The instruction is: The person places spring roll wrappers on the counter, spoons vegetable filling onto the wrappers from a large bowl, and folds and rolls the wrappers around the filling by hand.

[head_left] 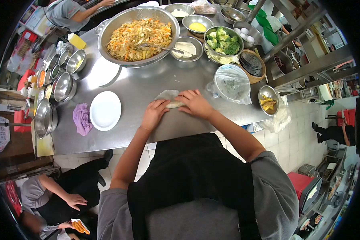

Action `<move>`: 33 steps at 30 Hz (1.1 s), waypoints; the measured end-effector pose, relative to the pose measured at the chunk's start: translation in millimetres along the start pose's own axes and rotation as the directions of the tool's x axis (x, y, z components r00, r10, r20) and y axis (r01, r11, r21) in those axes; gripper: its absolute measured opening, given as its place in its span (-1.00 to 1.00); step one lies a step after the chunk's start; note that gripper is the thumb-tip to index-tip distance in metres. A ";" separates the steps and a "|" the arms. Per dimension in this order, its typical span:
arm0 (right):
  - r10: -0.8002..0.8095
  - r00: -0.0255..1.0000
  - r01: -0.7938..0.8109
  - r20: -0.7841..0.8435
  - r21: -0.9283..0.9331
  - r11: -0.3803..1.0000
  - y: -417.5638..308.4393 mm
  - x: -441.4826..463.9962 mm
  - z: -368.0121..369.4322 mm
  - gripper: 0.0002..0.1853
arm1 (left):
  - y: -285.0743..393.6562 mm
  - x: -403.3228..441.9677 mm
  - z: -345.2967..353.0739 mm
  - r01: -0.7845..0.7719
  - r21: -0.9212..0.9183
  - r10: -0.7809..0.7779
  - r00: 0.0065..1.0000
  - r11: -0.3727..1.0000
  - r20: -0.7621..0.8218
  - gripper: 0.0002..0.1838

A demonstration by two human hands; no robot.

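On the steel table [164,78] in front of me lies a pale, partly rolled spring roll [175,105]. The loose sheet of its thin translucent wrapper [166,95] spreads out beyond it. My left hand [155,114] holds the roll's left end, its fingers curled over the top. At the other end, my right hand [197,105] presses with bent fingers. Both thumbs are partly hidden. Farther back stands a large metal bowl [103,45] of shredded vegetables and noodles, with a metal spoon [160,47] resting in it.
White plates [105,111] and a purple cloth [83,119] lie left. A plastic-covered bowl [232,83], broccoli [224,41], a bamboo basket [263,72] of dark discs and a bowl of yellow pieces [269,100] stand right. A co-worker [64,196] holds a tray behind me, left.
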State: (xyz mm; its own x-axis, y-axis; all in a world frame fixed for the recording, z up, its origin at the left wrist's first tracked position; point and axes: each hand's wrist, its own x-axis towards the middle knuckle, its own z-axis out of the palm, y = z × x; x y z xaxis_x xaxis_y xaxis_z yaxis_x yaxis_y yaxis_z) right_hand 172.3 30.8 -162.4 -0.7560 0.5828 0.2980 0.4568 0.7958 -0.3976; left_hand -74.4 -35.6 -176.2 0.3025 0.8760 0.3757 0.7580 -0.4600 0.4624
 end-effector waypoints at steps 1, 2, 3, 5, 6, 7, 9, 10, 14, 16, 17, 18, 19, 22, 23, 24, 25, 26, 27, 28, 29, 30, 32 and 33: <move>0.009 1.000 -0.009 -0.012 -0.001 1.000 -5.7 0.2 -1.1 -0.54 | -1.8 0.9 0.8 0.004 -0.020 -0.004 1.000 1.000 0.002 -0.58; 0.010 1.000 -0.010 0.000 -0.019 1.000 -8.7 0.0 0.5 -0.54 | -3.4 1.7 1.6 0.009 -0.041 -0.008 1.000 0.999 0.004 -0.59; 0.010 1.000 -0.009 0.013 -0.037 0.999 -10.6 -0.2 3.2 -0.53 | -4.3 3.0 1.4 0.013 -0.060 -0.012 1.000 0.998 0.007 -0.59; 0.006 1.000 -0.006 0.002 -0.067 0.998 -11.1 0.0 8.4 -0.52 | -6.3 5.2 0.8 0.022 -0.094 -0.020 1.000 0.995 0.017 -0.60; 0.001 1.000 -0.003 -0.021 -0.079 0.997 -10.7 -0.1 11.5 -0.52 | -8.0 5.3 1.2 0.027 -0.110 -0.025 0.999 0.994 0.021 -0.61; -0.004 0.999 0.000 -0.044 -0.091 0.996 -9.9 -0.1 14.1 -0.52 | -10.5 4.9 1.7 0.033 -0.113 -0.029 0.999 0.993 0.037 -0.59; -0.002 0.999 -0.001 -0.043 -0.075 0.997 -7.4 1.1 17.3 -0.53 | -9.8 7.3 -2.3 0.045 -0.119 -0.038 0.997 0.992 0.067 -0.56; -0.001 0.999 -0.002 -0.043 -0.068 0.998 -5.8 2.1 17.8 -0.54 | -5.8 9.3 -6.1 0.028 -0.061 -0.024 0.998 0.998 0.056 -0.55; -0.002 1.000 0.001 -0.006 -0.059 0.998 0.8 6.4 17.9 -0.57 | 4.6 15.8 -18.1 -0.020 0.089 0.015 0.998 0.996 0.067 -0.51; 0.005 1.000 -0.005 0.003 -0.040 0.999 1.7 8.4 15.3 -0.58 | 2.8 15.7 -15.9 -0.027 0.097 0.019 0.996 0.995 0.082 -0.52; 0.002 1.000 -0.001 0.008 -0.039 0.999 2.3 9.7 14.0 -0.58 | 0.8 14.5 -12.1 -0.028 0.089 0.021 0.996 0.996 0.082 -0.53; -0.001 1.000 0.002 0.013 -0.037 0.999 2.8 10.8 12.5 -0.58 | 0.3 14.2 -10.0 -0.029 0.080 0.022 0.996 0.996 0.083 -0.55; -0.003 1.000 0.004 0.018 -0.036 0.999 2.8 11.3 11.3 -0.59 | -0.5 13.8 -8.1 -0.022 0.071 0.017 0.997 0.997 0.069 -0.55; 0.003 1.000 -0.004 -0.004 -0.040 0.999 -3.3 11.9 4.7 -0.56 | -1.7 13.5 -5.5 -0.006 0.045 0.004 0.999 0.999 0.046 -0.56; 0.007 1.000 -0.008 -0.018 -0.048 0.999 -6.3 11.9 5.7 -0.55 | -2.5 13.9 -5.6 -0.002 0.037 0.000 0.999 0.999 0.049 -0.56; 0.010 0.999 -0.011 -0.031 -0.057 0.998 -9.3 11.4 7.9 -0.54 | -3.5 14.5 -5.4 0.003 0.029 -0.004 0.999 1.000 0.051 -0.56; 0.013 0.999 -0.016 -0.044 -0.066 0.998 -10.9 11.1 9.5 -0.54 | -4.6 15.1 -5.2 0.005 0.021 -0.006 0.998 1.000 0.056 -0.55; 0.018 0.999 -0.021 -0.040 -0.076 0.997 -10.5 11.0 11.9 -0.52 | -5.7 15.6 -5.4 0.007 0.012 -0.008 0.998 1.000 0.060 -0.55; 0.023 0.999 -0.026 -0.037 -0.085 0.996 -9.9 10.8 15.5 -0.51 | -4.7 17.0 -7.5 0.009 0.004 -0.009 0.998 1.000 0.065 -0.54; 0.027 0.999 -0.030 -0.034 -0.093 0.995 -9.2 10.8 19.1 -0.50 | -3.1 17.6 -9.6 0.017 0.013 -0.018 0.997 1.000 0.074 -0.53; 0.036 0.999 -0.039 -0.034 -0.102 0.994 -7.4 10.1 21.3 -0.50 | -1.1 18.0 -11.2 0.026 0.024 -0.028 0.996 0.999 0.082 -0.52; 0.037 0.999 -0.041 -0.034 -0.108 0.993 -6.3 11.0 22.0 -0.50 | 0.4 17.2 -13.7 0.041 0.039 -0.045 0.995 0.998 0.087 -0.52; 0.029 0.999 -0.032 -0.034 -0.109 0.994 -4.9 14.8 23.8 -0.49 | 2.4 15.4 -12.0 0.095 0.047 -0.100 0.988 0.994 0.120 -0.49; 0.026 0.999 -0.030 -0.036 -0.110 0.994 -4.8 14.9 21.5 -0.49 | 1.3 14.3 -10.5 0.121 0.048 -0.127 0.983 0.991 0.136 -0.47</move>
State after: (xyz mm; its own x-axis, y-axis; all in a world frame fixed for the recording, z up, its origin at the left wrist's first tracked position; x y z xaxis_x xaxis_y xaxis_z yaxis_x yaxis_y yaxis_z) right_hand 148.8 32.1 -174.7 -0.7266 0.6090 0.3182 0.5279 0.7912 -0.3088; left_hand -75.1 -25.2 -161.8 0.2797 0.9387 0.2017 0.8161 -0.3431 0.4651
